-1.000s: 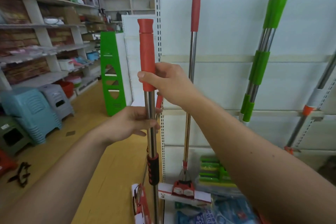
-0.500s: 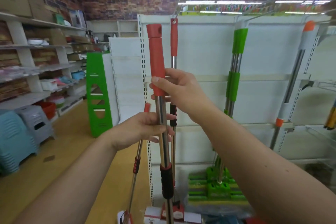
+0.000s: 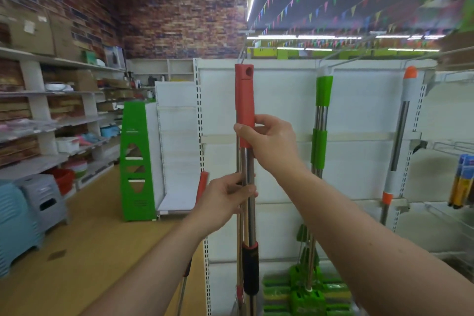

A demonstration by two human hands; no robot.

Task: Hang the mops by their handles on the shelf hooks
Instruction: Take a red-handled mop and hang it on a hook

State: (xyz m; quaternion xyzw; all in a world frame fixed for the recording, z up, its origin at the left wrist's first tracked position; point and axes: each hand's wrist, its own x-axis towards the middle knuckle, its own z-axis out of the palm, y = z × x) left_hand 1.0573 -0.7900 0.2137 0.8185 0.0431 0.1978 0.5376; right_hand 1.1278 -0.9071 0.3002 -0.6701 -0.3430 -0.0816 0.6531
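I hold a red-handled mop (image 3: pixel 245 100) upright in front of the white shelf panel (image 3: pixel 279 100). My right hand (image 3: pixel 269 141) grips the lower end of its red grip. My left hand (image 3: pixel 225 200) holds the steel pole below. The hole in the handle top sits just under a wire hook (image 3: pixel 242 55). Another red mop hangs right behind it, mostly hidden. Green-handled mops (image 3: pixel 322 120) hang from a hook to the right, and an orange-tipped grey mop (image 3: pixel 402 131) hangs further right. One more red-handled mop (image 3: pixel 202 185) leans at the panel's left edge.
Left of the panel stands a green display stand (image 3: pixel 137 159). Wall shelves (image 3: pixel 51 120) with goods line the left side, with plastic stools (image 3: pixel 23 213) on the floor. Green mop heads (image 3: pixel 307 292) sit at the panel's foot. A wire basket (image 3: pixel 454 151) sticks out at right.
Both hands have lifted the red-handled mop, and its top now reaches the hook at the panel's upper edge. My view has tilted upward, showing more ceiling.
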